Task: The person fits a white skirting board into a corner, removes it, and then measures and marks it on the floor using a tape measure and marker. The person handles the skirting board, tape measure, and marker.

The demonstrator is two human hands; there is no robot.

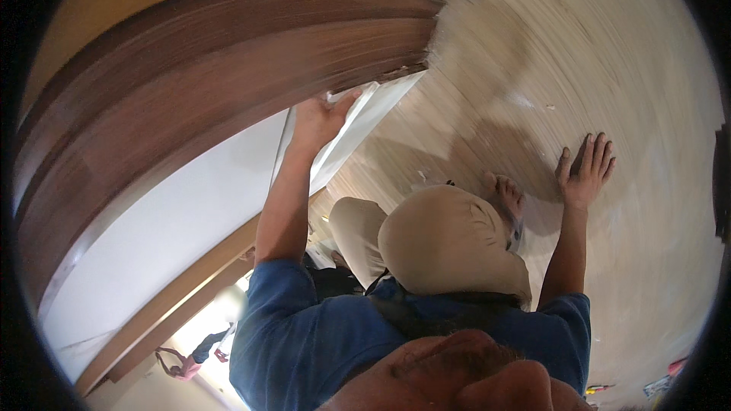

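My left hand [324, 118] reaches up along the wall and grips the top end of a long white strip [358, 137] that leans where the wall meets the floor. Its thumb sticks out to the right and its fingers curl over the strip's edge. Just above it runs a wide dark wood frame [190, 84]. My right hand [585, 171] lies flat on the light wooden floor [624, 68] with fingers spread, holding nothing. My bent knees in beige trousers [449, 240] and a bare foot [506, 194] sit between the two arms.
A white wall panel [167, 236] lies below the dark frame. White crumbs of debris [533, 103] dot the floor. Small coloured tools [598, 389] lie at the lower right, and a pink object [181, 367] at the lower left.
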